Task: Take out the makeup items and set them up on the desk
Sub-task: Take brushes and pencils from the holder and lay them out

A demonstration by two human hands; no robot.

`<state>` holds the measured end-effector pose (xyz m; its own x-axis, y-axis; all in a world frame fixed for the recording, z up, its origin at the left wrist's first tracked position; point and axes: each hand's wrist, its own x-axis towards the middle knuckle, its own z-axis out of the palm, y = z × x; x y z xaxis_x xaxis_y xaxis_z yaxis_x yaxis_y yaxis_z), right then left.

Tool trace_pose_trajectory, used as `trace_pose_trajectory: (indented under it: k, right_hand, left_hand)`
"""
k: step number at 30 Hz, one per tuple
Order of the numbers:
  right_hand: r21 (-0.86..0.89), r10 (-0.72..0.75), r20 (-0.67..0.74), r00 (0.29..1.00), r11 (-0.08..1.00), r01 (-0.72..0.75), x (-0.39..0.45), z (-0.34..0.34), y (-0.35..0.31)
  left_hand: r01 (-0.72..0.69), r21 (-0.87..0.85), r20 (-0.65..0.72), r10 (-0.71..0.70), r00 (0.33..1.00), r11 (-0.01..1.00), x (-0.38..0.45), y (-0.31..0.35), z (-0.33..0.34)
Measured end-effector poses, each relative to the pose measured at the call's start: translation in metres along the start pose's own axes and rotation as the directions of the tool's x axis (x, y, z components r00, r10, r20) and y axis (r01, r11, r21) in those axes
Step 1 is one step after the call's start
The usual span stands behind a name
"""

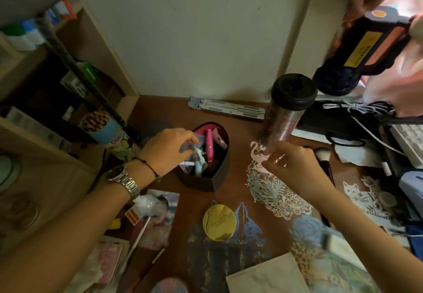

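Note:
A dark heart-shaped box point(214, 179) stands on the brown desk point(238, 148), filled with several makeup items, among them a pink tube point(210, 146). My left hand point(167, 149) reaches into the box from the left, its fingers curled round a small clear item there. My right hand point(290, 162) hovers to the right of the box over a paper cutout point(270, 189), fingers loosely curled with nothing visibly held. A makeup brush point(322, 155) lies just behind the right hand. A round gold compact point(219, 221) sits on the desk in front of the box.
A tall tumbler with a black lid point(286, 112) stands behind my right hand. A folded laptop stand point(226, 108) lies against the wall. Cables, a keyboard point(409, 141) and papers crowd the right. Photos and cards point(158, 217) cover the left front. Another person's hands hold a dark box point(366, 48) at upper right.

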<state>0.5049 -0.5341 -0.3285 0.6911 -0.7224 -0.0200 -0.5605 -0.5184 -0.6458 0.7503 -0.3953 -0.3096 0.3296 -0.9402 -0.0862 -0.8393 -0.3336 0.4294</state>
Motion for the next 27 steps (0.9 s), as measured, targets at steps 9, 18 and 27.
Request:
trace_pose_trajectory:
  k: [9,18,27]
  right_hand:
    - [0.028,0.034,0.039,0.999,0.999,-0.035,-0.003,0.01,-0.005]
    - [0.088,0.064,0.062,0.996,0.994,-0.069,-0.005,0.015,-0.012]
    - [0.167,-0.05,0.046,0.998,0.985,0.042,0.002,0.014,-0.032]
  left_hand:
    - [-0.114,0.155,0.1,0.099,0.99,0.981,0.011,-0.004,0.008]
    - [-0.186,0.164,0.101,0.171,0.98,0.969,0.015,-0.01,0.006]
    - [-0.215,0.096,-0.133,0.226,0.965,0.972,0.018,0.0,-0.029]
